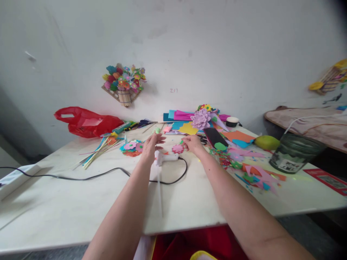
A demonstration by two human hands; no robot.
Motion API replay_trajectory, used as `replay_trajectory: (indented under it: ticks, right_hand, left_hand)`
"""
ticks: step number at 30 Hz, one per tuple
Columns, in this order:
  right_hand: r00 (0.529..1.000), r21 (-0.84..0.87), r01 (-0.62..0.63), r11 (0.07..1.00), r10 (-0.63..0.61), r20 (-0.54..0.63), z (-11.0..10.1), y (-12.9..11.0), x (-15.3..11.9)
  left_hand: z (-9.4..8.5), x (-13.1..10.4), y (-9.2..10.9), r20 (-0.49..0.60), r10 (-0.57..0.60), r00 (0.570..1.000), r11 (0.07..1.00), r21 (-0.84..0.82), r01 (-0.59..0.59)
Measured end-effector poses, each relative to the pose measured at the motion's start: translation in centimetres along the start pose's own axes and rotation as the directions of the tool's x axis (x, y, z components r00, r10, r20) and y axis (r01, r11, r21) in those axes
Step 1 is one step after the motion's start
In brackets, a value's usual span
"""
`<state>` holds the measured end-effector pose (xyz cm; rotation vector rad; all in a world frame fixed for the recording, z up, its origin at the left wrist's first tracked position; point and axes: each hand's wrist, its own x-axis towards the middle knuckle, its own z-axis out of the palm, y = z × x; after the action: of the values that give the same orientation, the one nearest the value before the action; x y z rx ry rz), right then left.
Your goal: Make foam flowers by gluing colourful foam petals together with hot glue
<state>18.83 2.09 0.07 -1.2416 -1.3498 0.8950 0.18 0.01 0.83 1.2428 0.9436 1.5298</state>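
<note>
My left hand point(153, 143) is over the middle of the table with its fingers apart, just above a white glue gun point(168, 157) whose clear stick points toward me. A small light green piece point(157, 130) shows beyond its fingertips. My right hand point(192, 143) has its thumb and fingers pinched together at a small green bit, beside a pink flower shape point(178, 148); what the pinch holds is too small to make out fully. Left of my left hand lies a pile of colored foam flowers point(131, 146).
A red plastic bag point(89, 122) and thin strips point(98, 153) lie at the left. Colored sheets point(184, 115), a phone point(215, 138), foam scraps point(255, 175), a green fruit point(267, 142) and a glass jar point(294, 153) are at the right. A black cord point(89, 177) crosses the table.
</note>
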Motion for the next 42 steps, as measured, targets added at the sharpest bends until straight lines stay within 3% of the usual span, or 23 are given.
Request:
replay_trajectory:
  ticks: [5, 8, 12, 21, 25, 30, 35, 42]
  right_hand:
    - [0.995, 0.058, -0.039, 0.998, 0.044, -0.087, -0.5, 0.1, 0.4]
    - [0.995, -0.010, 0.015, 1.000, -0.016, -0.099, -0.7, 0.3, 0.4]
    - [0.995, -0.093, 0.094, 0.991, -0.097, -0.024, -0.5, 0.3, 0.1]
    - [0.993, -0.140, 0.078, 0.987, -0.064, 0.102, 0.4, 0.1, -0.2]
    - [0.996, -0.213, 0.089, 0.973, -0.081, 0.044, 0.0, 0.1, -0.2]
    - [0.976, -0.364, 0.185, 0.913, -0.214, -0.042, -0.4, 0.2, -0.1]
    - [0.976, -0.288, 0.209, 0.935, -0.219, -0.003, -0.2, 0.7, 0.4]
    - [0.998, -0.139, 0.062, 0.988, -0.062, 0.010, 0.4, 0.4, 0.3]
  left_hand:
    - [0.0, 0.0, 0.0, 0.011, -0.006, 1.000, 1.000, 0.014, 0.006]
    - [0.1, -0.2, 0.1, 0.033, 0.014, 0.999, 0.999, 0.052, -0.015]
    - [0.2, -0.5, 0.2, 0.067, 0.043, 0.997, 0.993, 0.104, -0.050]
    - [0.4, -1.0, 0.6, 0.101, 0.047, 0.994, 0.987, 0.149, -0.061]
    - [0.4, -1.0, 0.7, 0.101, 0.045, 0.994, 0.986, 0.152, -0.060]
    - [0.3, -0.9, 0.4, 0.114, 0.050, 0.992, 0.984, 0.166, -0.069]
    - [0.3, -0.8, 0.3, 0.116, 0.050, 0.992, 0.980, 0.185, -0.072]
    - [0.3, -0.7, 0.2, 0.123, 0.052, 0.991, 0.978, 0.194, -0.075]
